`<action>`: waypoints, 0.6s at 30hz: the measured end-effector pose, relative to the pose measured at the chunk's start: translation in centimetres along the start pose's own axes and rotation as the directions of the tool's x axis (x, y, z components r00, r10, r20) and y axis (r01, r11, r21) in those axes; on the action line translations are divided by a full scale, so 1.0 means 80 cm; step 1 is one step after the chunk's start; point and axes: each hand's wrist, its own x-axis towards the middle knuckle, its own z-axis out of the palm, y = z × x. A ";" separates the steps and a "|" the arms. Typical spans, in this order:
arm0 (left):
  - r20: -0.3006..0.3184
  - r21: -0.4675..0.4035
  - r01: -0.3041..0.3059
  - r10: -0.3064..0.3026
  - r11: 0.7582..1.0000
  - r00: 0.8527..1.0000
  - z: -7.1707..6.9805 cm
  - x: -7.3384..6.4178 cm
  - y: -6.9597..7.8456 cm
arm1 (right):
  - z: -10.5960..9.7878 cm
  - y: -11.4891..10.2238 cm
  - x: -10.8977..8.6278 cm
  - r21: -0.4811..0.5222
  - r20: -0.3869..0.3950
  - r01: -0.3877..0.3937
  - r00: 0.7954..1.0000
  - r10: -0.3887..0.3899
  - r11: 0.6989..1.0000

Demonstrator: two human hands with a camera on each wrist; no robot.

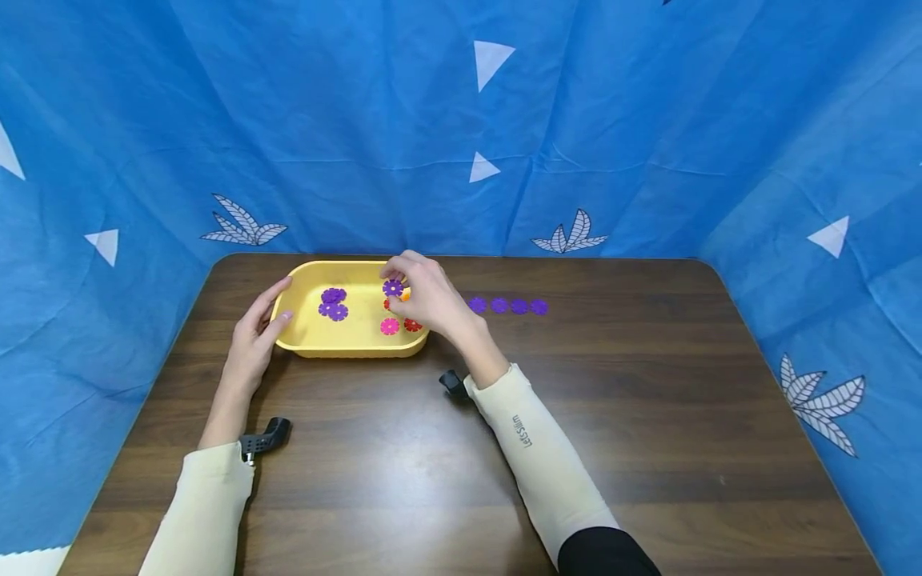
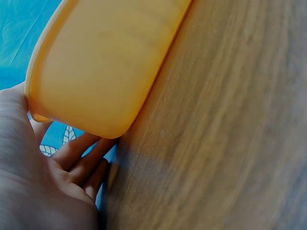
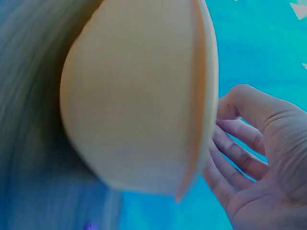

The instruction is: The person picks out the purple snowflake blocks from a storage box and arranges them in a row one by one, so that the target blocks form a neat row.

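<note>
A shallow yellow tray (image 1: 350, 352) stands on the table with small flower-shaped pieces in it. At its left end, my left hand (image 1: 254, 340) grips the tray, thumb at the rim and fingers along the end wall, as the left wrist view shows. My right hand (image 1: 432, 296) reaches in over the right end, pinching a purple flower piece (image 1: 392, 288) between thumb and fingers. Under and beside that hand lie a pink flower piece (image 1: 390, 326) and a red flower piece (image 1: 413, 325). The tray wall (image 3: 129, 96) hides the right fingertips in the right wrist view.
Several purple flower pieces (image 1: 334, 305) cluster in the tray's left half. To the right of the tray, a row of purple flower pieces (image 1: 509, 306) lies on the brown wooden table (image 1: 648, 400). A blue patterned cloth (image 1: 403, 120) hangs behind and at both sides.
</note>
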 end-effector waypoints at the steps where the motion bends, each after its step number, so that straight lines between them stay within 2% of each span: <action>1: 0.001 -0.004 0.004 -0.004 1.000 1.000 0.000 0.000 -0.001 | -0.005 0.004 -0.003 -0.002 -0.013 -0.004 1.000 0.004 1.000; 8: -0.003 -0.002 0.017 -0.017 1.000 1.000 -0.003 0.002 -0.002 | -0.032 0.031 -0.028 -0.006 -0.088 -0.022 0.996 0.021 1.000; 18: -0.014 0.003 0.013 -0.013 1.000 1.000 -0.010 0.003 -0.006 | -0.060 0.075 -0.064 -0.013 -0.103 -0.057 0.993 0.055 0.998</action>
